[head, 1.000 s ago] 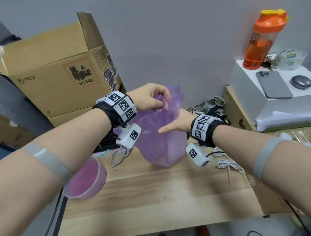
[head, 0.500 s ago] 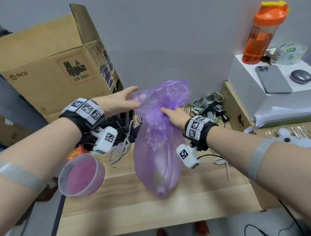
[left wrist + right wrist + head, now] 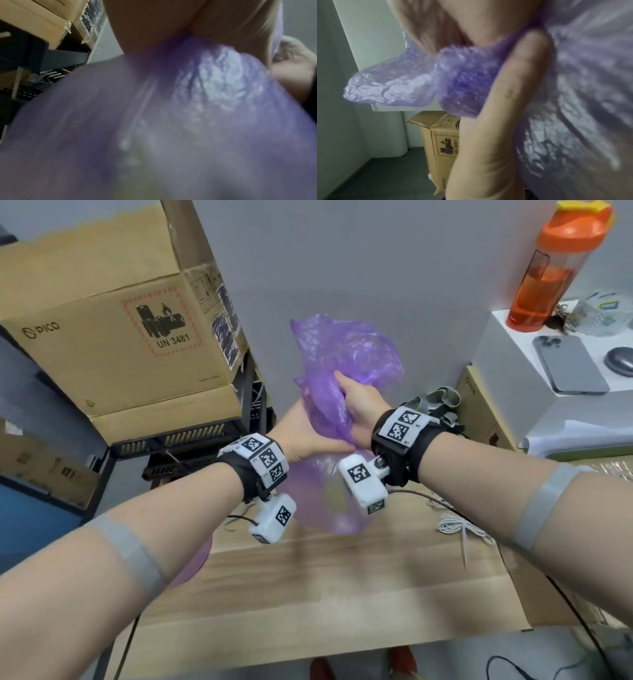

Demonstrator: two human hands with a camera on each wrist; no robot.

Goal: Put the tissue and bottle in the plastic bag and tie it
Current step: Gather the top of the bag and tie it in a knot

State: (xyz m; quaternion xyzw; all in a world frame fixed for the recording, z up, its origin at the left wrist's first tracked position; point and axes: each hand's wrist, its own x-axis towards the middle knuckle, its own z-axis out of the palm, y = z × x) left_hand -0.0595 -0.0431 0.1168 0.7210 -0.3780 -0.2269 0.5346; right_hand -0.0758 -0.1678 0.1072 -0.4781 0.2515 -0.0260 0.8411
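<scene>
Gathered at the neck and held up above the wooden table (image 3: 342,594): the purple plastic bag (image 3: 342,361), its loose mouth fanning out over both fists, its filled belly hanging below the wrists. Clamped around the twisted neck, the right hand (image 3: 359,405), thumb (image 3: 510,86) pressed along the bunched film in the right wrist view. Closed around the neck from the other side, just under the right hand and touching it, the left hand (image 3: 305,436), which half a second earlier lay flat and open against the bag's upper edge. Lifted since then, too, the bag's bottom, previously resting on the tabletop. Now almost wholly covered by the left forearm, the pink-lidded round container (image 3: 195,559) at the table's left edge.

Hard to make out: the contents. Only a pale crumpled patch and a yellowish-green smear visible through the film in the blurred left wrist view (image 3: 171,135); tissue and bottle not distinguishable. Fingers of both hands hidden behind the plastic in the head view. Unclear whether any knot is formed. In the background, a cardboard box (image 3: 113,337) at left and an orange shaker bottle (image 3: 551,268) at right.
</scene>
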